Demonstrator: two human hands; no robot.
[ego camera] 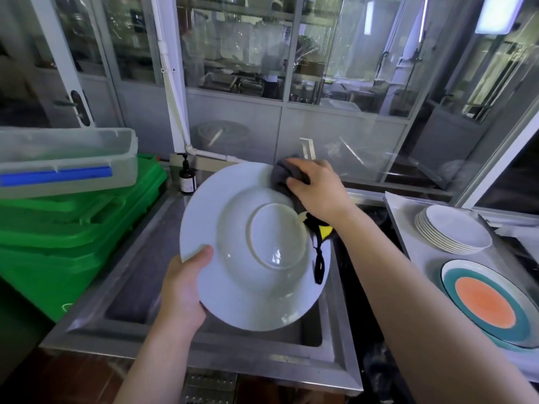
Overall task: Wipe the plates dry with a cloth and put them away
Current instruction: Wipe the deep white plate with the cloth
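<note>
A person dries a wide-rimmed white plate [233, 258] over a steel sink [140, 287], its underside turned toward the camera. Nearest, the left hand [183, 290] grips the lower-left rim, thumb curled over the edge and the other fingers hidden behind it. Farther up, the right hand [315, 188] presses a bunched grey cloth [280, 176] against the upper-right rim, fingers curled round the fabric, while a black-and-yellow tag and loop from the cloth dangle across the plate's face. To do the step well, the left hand would best hold the rim firmly and turn the plate while the cloth sweeps round the rim and then the raised foot ring, where a glint suggests moisture may linger. To the right, a stack of white plates [455, 231] and a plate with an orange centre and teal ring [487, 301] rest on a counter [420, 258]. Beyond the sink stand green crates [73, 237], a clear lidded box [67, 158] and a dark pump bottle [186, 176].
</note>
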